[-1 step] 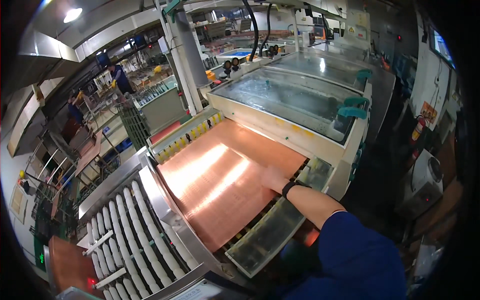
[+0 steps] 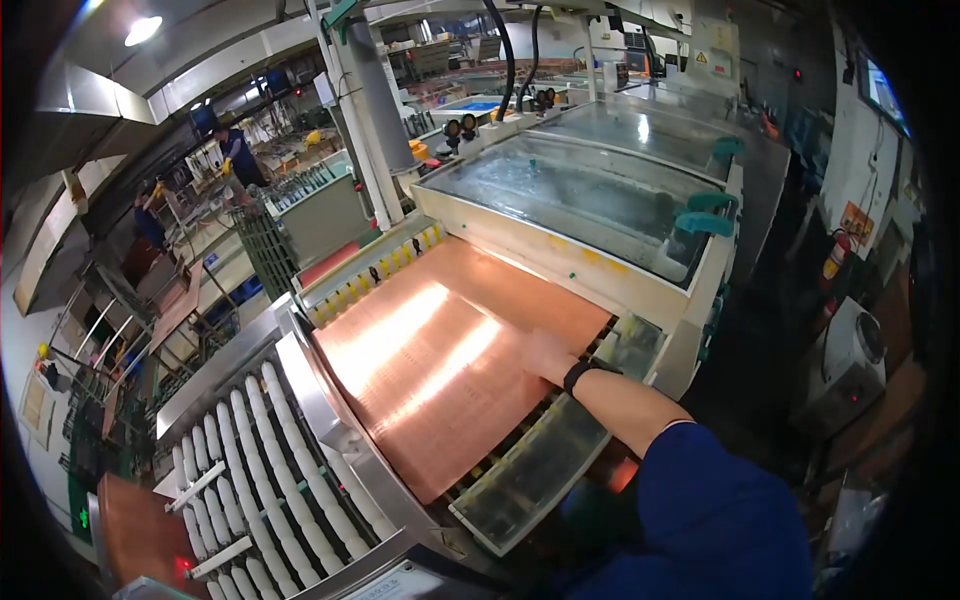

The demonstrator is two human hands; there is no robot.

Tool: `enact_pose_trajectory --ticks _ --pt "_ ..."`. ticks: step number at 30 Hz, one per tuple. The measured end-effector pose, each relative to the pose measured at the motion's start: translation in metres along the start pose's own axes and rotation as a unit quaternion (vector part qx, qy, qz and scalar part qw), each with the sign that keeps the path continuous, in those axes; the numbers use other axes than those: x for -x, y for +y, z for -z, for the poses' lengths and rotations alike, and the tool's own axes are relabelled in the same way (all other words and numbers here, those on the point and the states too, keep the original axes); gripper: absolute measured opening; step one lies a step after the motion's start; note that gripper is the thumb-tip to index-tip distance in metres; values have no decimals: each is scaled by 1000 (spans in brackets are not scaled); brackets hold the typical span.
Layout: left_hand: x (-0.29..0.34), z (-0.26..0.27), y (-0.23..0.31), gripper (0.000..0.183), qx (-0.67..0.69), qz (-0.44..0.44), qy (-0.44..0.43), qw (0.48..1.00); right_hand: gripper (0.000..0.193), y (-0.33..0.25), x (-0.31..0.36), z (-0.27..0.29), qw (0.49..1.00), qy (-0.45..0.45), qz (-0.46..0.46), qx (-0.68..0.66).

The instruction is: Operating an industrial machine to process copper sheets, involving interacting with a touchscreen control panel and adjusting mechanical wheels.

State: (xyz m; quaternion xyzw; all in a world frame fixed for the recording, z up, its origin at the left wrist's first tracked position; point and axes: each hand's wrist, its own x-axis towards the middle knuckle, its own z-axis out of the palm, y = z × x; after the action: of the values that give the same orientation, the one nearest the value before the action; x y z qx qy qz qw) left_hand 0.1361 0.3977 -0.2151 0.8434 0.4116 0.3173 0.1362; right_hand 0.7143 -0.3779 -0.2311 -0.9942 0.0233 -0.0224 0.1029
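Observation:
A broad, shiny copper sheet [image 2: 420,390] lies flat across the rollers between the white-roller conveyor and the glass-topped machine. Bright glare streaks its surface. A line crosses its farther part [image 2: 520,290]; whether that is a second sheet underneath I cannot tell. My right hand [image 2: 548,358], with a dark band at the wrist, reaches in from the lower right. It rests on or just over the sheet near its right edge. Its fingers blur into the copper glow, so their pose does not show. My left hand is out of view.
The white-roller conveyor [image 2: 265,470] stands at lower left, with another copper sheet [image 2: 145,530] beyond its end. A clear cover strip [image 2: 540,475] borders the rollers. Behind is the glass-lidded machine [image 2: 560,190] with green handles [image 2: 708,213]. Two people work at far left.

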Motion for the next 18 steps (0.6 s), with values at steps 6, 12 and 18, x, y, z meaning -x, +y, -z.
enact_pose_trajectory --ticks 6,12,18 --pt "7 10 44 41 -9 -1 -3 1000 32 -5 -29 39 999 16 23 -35" --pt "0 12 84 40 -19 -9 -2 1000 49 9 -69 15 992 35 45 -109" --pt "-2 14 104 39 -35 -7 -7 999 56 29 -99 -4 998 41 -19 -52"
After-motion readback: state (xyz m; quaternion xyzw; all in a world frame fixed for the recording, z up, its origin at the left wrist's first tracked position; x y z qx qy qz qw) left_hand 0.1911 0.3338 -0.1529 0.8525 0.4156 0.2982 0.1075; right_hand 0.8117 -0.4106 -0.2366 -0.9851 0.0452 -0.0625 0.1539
